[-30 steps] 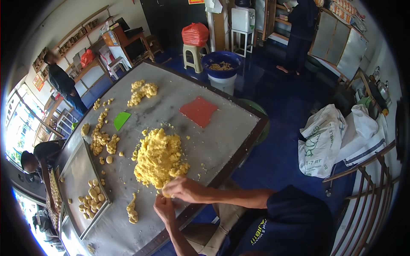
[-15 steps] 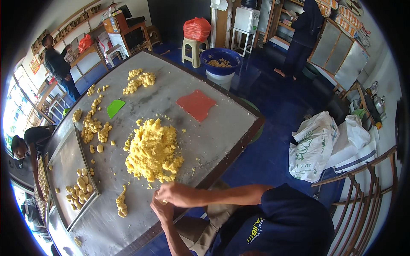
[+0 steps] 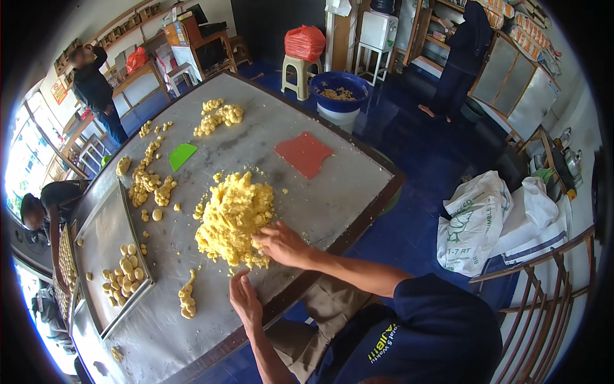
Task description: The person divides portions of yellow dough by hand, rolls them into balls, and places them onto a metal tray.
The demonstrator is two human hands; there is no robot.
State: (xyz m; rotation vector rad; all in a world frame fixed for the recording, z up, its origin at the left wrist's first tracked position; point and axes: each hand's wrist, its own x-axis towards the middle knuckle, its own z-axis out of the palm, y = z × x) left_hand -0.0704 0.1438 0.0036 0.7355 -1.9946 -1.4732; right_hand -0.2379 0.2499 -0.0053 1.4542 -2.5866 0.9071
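The mound of yellow dough (image 3: 233, 217) sits near the middle of the metal tabletop (image 3: 345, 192). The right hand (image 3: 274, 242) bears on the mound's right side, fingers bent into it; whether they grip any dough cannot be told. The left hand (image 3: 244, 297) is wide, fingers extended and empty, just below the mound. A narrow dough piece (image 3: 187, 296) lies to its left; farther left, dough rounds (image 3: 130, 274) are grouped in a tray (image 3: 102, 237). A green scraper (image 3: 183, 156) and a red sheet (image 3: 304, 154) lie beyond the mound.

navy shirt (image 3: 422, 326): white and yellow lettering | white sack (image 3: 472, 224): green letters, digits
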